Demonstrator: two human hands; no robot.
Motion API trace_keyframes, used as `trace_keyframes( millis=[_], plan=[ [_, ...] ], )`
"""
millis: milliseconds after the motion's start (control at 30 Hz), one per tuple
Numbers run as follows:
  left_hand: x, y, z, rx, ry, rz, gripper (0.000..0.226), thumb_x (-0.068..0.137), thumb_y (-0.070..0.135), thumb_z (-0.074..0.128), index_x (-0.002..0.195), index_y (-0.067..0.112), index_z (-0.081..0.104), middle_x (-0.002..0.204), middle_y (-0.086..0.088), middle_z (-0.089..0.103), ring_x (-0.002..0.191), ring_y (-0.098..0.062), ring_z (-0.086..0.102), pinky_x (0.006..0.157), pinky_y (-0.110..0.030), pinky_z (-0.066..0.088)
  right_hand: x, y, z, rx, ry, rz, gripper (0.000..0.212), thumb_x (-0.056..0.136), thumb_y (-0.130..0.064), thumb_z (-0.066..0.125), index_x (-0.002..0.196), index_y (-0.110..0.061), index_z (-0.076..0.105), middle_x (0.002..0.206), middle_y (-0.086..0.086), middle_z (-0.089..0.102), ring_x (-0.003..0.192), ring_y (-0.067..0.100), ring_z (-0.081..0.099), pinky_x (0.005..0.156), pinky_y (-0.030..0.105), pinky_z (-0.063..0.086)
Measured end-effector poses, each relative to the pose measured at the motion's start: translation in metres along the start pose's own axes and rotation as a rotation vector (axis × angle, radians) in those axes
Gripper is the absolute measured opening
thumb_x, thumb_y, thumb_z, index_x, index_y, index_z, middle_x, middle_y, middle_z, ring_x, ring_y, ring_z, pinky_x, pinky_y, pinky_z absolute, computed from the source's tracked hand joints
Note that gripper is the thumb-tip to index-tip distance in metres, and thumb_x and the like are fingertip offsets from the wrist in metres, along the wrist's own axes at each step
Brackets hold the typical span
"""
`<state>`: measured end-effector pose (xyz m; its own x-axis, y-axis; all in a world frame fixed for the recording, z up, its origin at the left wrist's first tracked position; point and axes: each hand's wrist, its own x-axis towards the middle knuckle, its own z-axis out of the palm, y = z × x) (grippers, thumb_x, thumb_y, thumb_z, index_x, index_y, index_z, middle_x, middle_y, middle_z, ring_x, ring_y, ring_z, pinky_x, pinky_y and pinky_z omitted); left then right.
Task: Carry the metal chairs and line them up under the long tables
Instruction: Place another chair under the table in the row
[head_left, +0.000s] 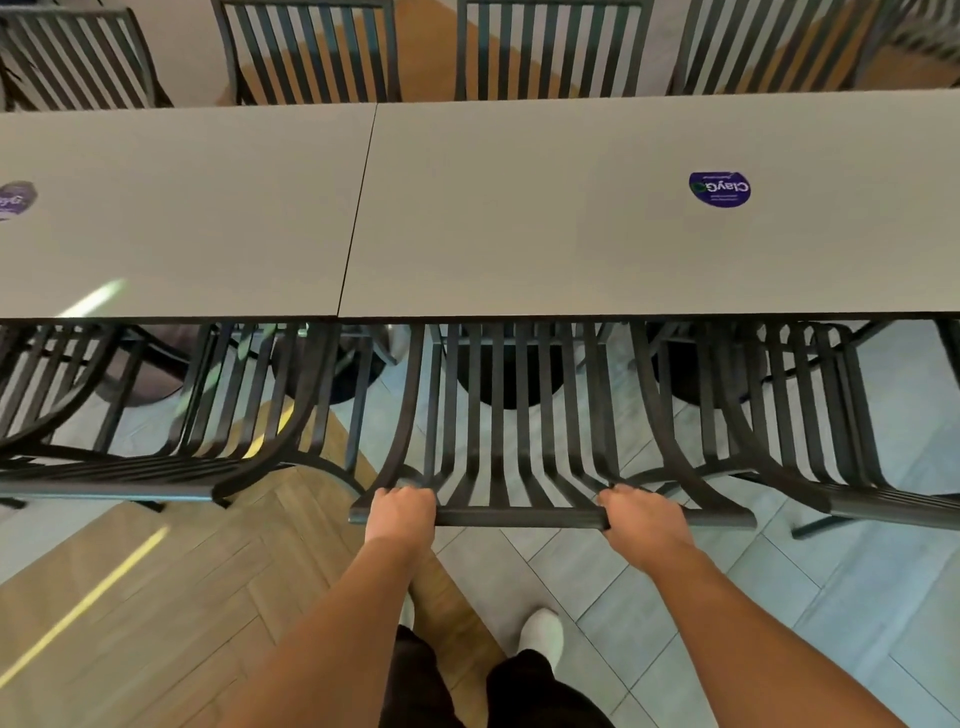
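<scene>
A black metal slatted chair (519, 415) stands in front of me, its seat tucked under the near edge of the long grey tables (519, 234). My left hand (400, 512) is closed around the left part of the chair's top rail. My right hand (641, 519) is closed around the right part of the same rail. Similar metal chairs stand close on either side, the left chair (156, 457) and the right chair (831, 441), both also pushed under the table edge.
Several more slatted chairs (306, 52) line the far side of the tables. Two tabletops meet at a seam (358, 208); a purple sticker (719, 189) lies on the right one. Round black table bases show underneath. My feet stand on tile and wood floor.
</scene>
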<state>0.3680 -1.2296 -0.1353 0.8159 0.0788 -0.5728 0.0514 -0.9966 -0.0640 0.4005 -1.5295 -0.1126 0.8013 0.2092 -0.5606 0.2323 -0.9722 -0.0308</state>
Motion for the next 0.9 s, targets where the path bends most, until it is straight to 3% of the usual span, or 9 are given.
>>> trace_keyframes(
  millis=[533, 733, 900],
  plan=[
    [0.012, -0.001, -0.014, -0.011, -0.031, 0.022, 0.019, 0.106, 0.024, 0.057, 0.123, 0.023, 0.066, 0.112, 0.002, 0.066, 0.111, -0.018, 0.062, 0.114, -0.039, 0.036, 0.021, 0.002, -0.006, 0.006, -0.014, 0.008, 0.04, 0.098, -0.027, 0.06, 0.137, -0.034, 0.056, 0.123, -0.003, 0.064, 0.112, 0.022, 0.064, 0.093, 0.04, 0.056],
    [0.007, -0.01, -0.009, -0.122, -0.019, 0.02, 0.017, 0.106, 0.022, 0.057, 0.119, 0.024, 0.067, 0.098, 0.007, 0.056, 0.096, -0.014, 0.057, 0.106, -0.034, 0.043, 0.02, -0.006, -0.005, -0.007, 0.008, 0.015, 0.037, 0.099, -0.024, 0.057, 0.135, -0.033, 0.058, 0.119, -0.002, 0.066, 0.109, 0.022, 0.065, 0.091, 0.038, 0.055],
    [0.006, -0.024, -0.006, -0.124, -0.029, 0.004, 0.017, 0.105, 0.019, 0.056, 0.117, 0.024, 0.067, 0.098, 0.006, 0.057, 0.091, -0.013, 0.05, 0.105, -0.035, 0.044, 0.021, -0.019, 0.0, -0.008, 0.007, 0.007, 0.037, 0.099, -0.024, 0.057, 0.135, -0.034, 0.059, 0.117, -0.002, 0.066, 0.107, 0.023, 0.066, 0.089, 0.038, 0.055]
  ],
)
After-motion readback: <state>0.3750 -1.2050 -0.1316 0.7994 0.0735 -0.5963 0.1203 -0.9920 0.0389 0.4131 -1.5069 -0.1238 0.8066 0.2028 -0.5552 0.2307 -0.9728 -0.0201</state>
